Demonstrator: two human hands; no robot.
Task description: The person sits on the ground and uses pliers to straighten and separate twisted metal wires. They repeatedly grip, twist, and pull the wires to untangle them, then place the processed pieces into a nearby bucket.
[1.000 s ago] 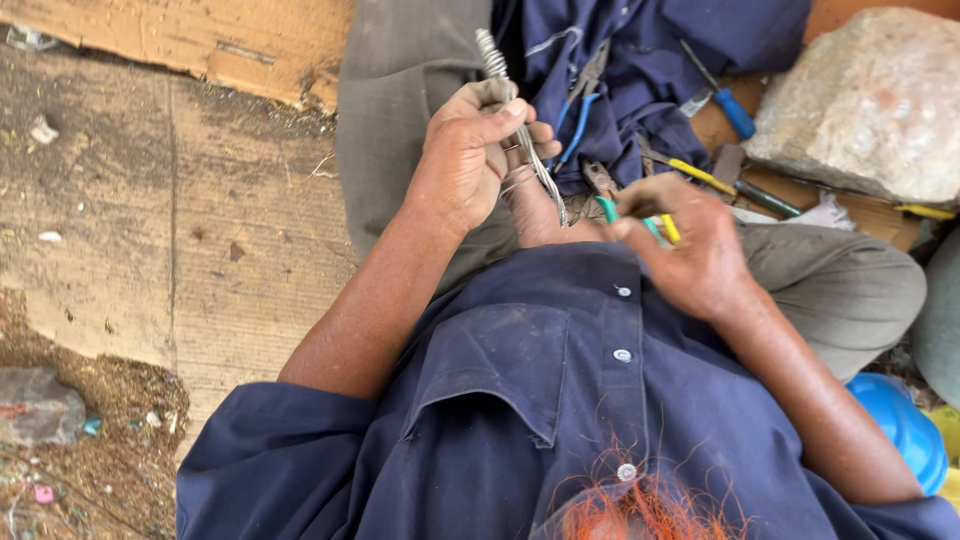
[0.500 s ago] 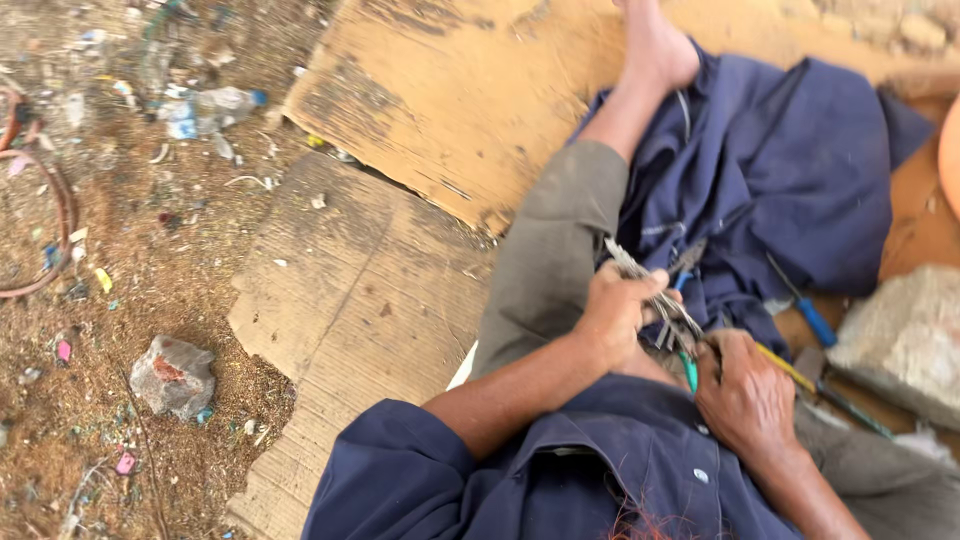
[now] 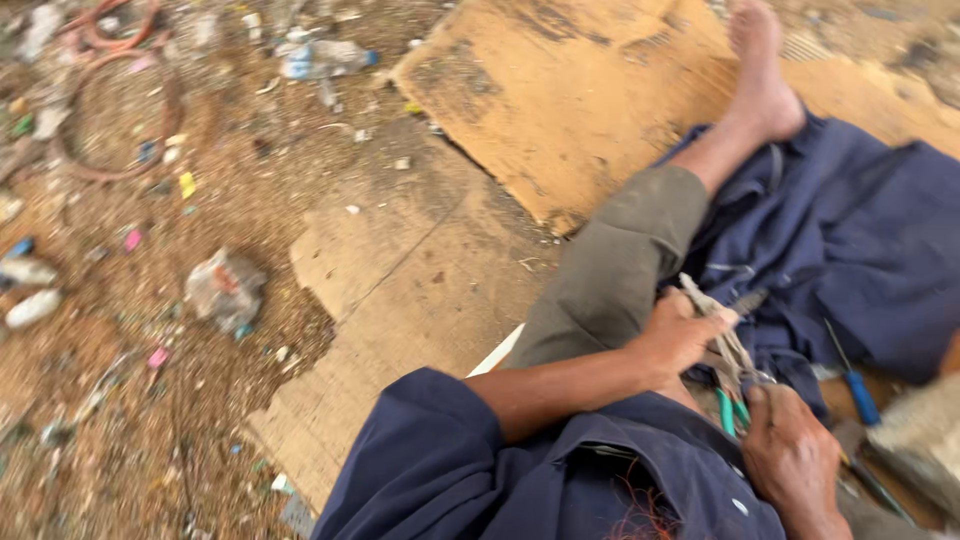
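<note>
Pliers (image 3: pixel 722 345), silvery metal with green-sleeved handles, sit over the lap, gripped by the closed left hand (image 3: pixel 678 338). Right hand (image 3: pixel 792 455) closes around the green handles. Blue cloth (image 3: pixel 860 240) borders them; bare cardboard (image 3: pixel 420 290) lies open leftward.

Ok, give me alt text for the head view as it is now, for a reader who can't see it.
A seated person in a dark blue shirt grips metal pliers in the left hand, the right hand beside green-handled pliers. One bare-footed leg stretches over cardboard sheets; a blue-handled screwdriver lies on dark blue cloth, with litter on the dirt.
</note>
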